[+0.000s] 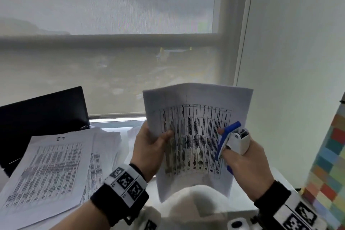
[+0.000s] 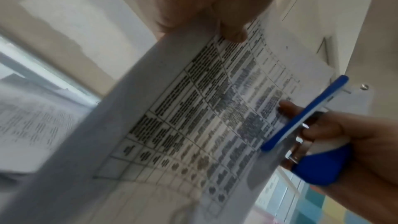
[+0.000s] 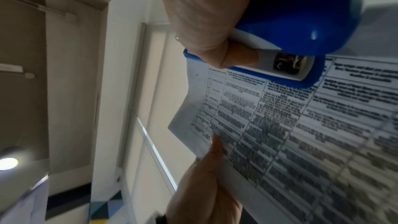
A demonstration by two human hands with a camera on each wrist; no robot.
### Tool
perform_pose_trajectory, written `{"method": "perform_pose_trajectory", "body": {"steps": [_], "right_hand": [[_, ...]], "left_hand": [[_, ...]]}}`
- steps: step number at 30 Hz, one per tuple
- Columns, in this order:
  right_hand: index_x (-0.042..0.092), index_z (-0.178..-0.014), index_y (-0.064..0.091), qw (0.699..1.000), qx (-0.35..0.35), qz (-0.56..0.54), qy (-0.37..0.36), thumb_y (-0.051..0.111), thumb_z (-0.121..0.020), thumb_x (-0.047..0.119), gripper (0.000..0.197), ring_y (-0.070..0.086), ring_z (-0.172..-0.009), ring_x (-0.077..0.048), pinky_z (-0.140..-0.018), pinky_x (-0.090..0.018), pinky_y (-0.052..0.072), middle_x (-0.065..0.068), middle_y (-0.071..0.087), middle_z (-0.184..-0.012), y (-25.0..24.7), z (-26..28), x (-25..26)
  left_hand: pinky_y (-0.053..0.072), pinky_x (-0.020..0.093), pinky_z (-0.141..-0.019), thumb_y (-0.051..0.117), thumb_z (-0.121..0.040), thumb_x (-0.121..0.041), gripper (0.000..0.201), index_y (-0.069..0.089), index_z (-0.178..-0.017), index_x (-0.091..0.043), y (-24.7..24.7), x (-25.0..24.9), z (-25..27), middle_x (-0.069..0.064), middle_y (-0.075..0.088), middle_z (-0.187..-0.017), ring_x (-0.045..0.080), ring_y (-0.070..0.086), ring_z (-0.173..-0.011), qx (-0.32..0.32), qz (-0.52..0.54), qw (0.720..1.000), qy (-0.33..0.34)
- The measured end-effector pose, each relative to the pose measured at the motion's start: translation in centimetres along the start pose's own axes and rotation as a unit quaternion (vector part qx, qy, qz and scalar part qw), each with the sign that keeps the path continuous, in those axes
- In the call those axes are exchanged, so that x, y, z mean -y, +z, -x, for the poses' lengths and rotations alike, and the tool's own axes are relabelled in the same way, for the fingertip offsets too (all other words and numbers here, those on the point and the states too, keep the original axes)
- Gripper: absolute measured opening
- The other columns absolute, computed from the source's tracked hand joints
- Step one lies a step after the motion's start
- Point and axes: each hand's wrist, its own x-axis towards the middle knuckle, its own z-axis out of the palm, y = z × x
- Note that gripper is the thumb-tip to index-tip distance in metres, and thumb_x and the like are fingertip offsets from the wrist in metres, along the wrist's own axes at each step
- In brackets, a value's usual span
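left grip point(image 1: 149, 147) pinches sheet point(image 1: 196, 136) edge; right grip point(image 1: 244, 162) clasps stapler point(image 1: 225, 137) at opposite edge.

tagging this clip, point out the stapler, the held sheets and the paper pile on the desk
stapler point(image 1: 235, 141), head view, on its white body
held sheets point(image 1: 196, 136), head view, middle of the printed table
paper pile point(image 1: 48, 170), head view, on the top sheet's print

Sheet point(image 1: 196, 136) held up, window point(image 1: 112, 24) behind it. Left hand point(image 1: 149, 147) grips the sheet's left edge; right hand point(image 1: 246, 162) with stapler point(image 1: 237, 139) at its right edge. Paper pile point(image 1: 48, 170) left of the sheet; laptop point(image 1: 43, 112) farther left.
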Motion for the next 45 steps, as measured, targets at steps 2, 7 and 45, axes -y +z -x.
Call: {"method": "perform_pose_trajectory", "body": {"steps": [2, 7, 45], "right_hand": [[0.005, -0.079, 0.055, 1.0, 0.024, 0.018, 0.005, 0.061, -0.074, -0.004, 0.011, 0.041, -0.054, -0.017, -0.051, -0.027, 0.036, -0.014, 0.048, -0.077, 0.2, 0.2, -0.3], [0.001, -0.089, 0.051, 0.999, 0.04, -0.003, 0.032, 0.058, -0.073, -0.004, 0.018, 0.041, -0.05, -0.012, -0.043, -0.018, 0.036, -0.01, 0.046, -0.075, 0.2, -0.3, -0.7], [0.009, -0.07, 0.045, 0.999, 0.024, 0.019, 0.03, 0.056, -0.076, -0.011, 0.024, 0.04, -0.051, -0.016, -0.039, -0.016, 0.033, -0.011, 0.046, -0.078, 1.9, 0.1, -0.7]], "left_hand": [[0.056, 0.044, -0.089, 0.063, -0.087, 0.004, 0.028, 0.059, -0.109, -0.014, 0.2, 0.4, 0.3, -0.001, 0.075, -0.101, 0.016, 0.07, -0.097, 0.025, -0.035, 0.999, -0.018], [0.053, 0.051, -0.093, 0.057, -0.088, 0.012, 0.03, 0.06, -0.107, -0.011, -0.1, 0.9, -0.5, 0.005, 0.073, -0.102, 0.023, 0.069, -0.098, -0.011, -0.046, 0.998, -0.036], [0.053, 0.047, -0.094, 0.064, -0.089, -0.003, 0.027, 0.058, -0.102, -0.026, -2.3, 0.4, 0.6, -0.007, 0.073, -0.103, 0.013, 0.069, -0.099, 0.015, -0.086, 0.995, -0.051]]}}
